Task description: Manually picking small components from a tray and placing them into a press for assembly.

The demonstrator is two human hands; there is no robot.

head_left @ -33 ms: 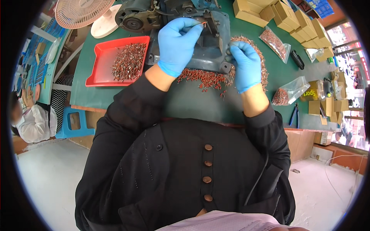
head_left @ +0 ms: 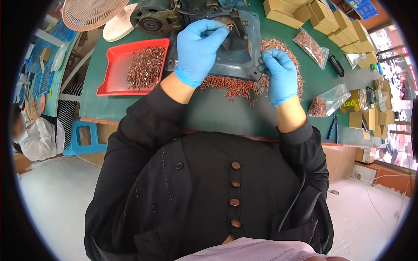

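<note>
Nothing I can make out has shifted from the instant before: both hands sit where they were, so the work looks held mid-step, one piece at the machine.

Nearest, a strew of small red pieces (head_left: 226,85) lies on the green tabletop (head_left: 217,113), against the front of a grey-blue machine (head_left: 237,52). The right hand (head_left: 281,76), in a blue glove, is curled at the machine's right edge, over the pieces. Whether it pinches one I cannot tell. The left hand (head_left: 198,50), gloved too, reaches further in, its thumb and forefinger pinching one thin red piece (head_left: 229,26) at the top of the machine.

To the left is a red tray (head_left: 115,74) holding more of the pieces. On the right lie clear bags (head_left: 311,45) of them, and pliers (head_left: 333,128) at the tabletop's edge. Beyond are cardboard boxes (head_left: 344,30), a motor (head_left: 152,17) and a pink fan (head_left: 89,12).

The machine's upright parts crowd the left fingertips, and the loose pieces lie under the right wrist.
</note>
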